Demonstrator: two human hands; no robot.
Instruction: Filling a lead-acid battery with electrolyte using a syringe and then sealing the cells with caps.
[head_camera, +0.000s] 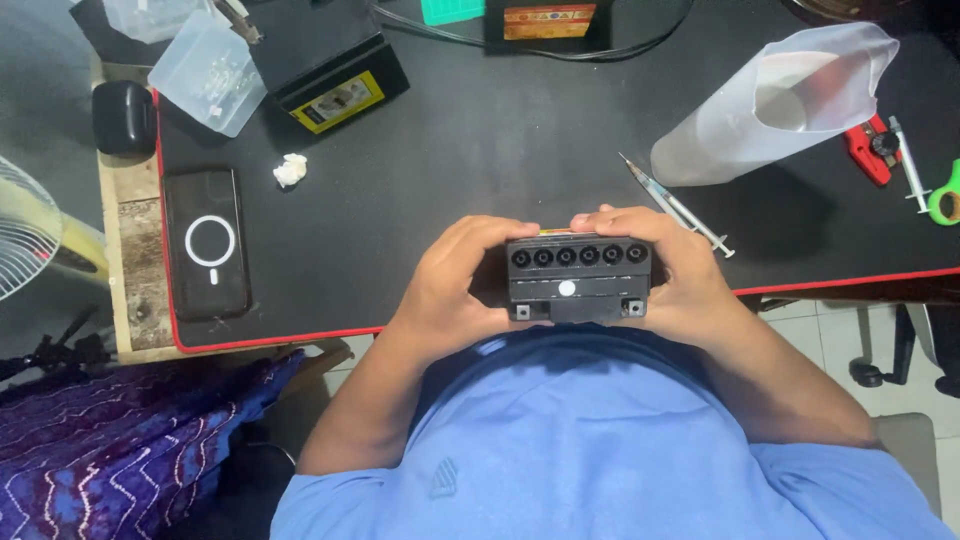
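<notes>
Both my left hand (455, 285) and right hand (672, 280) had fingers clamped on the black battery (577, 282), tilting its six open holes up toward me above the desk (480, 150) edge.

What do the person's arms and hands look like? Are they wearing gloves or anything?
No gloves. Both hands, the left hand and the right hand, are bare, with no rings or watch that I can see. The forearms are bare too. The person wears a light blue short-sleeved shirt with a small dark emblem on the chest; its sleeves end above the elbows.
</notes>
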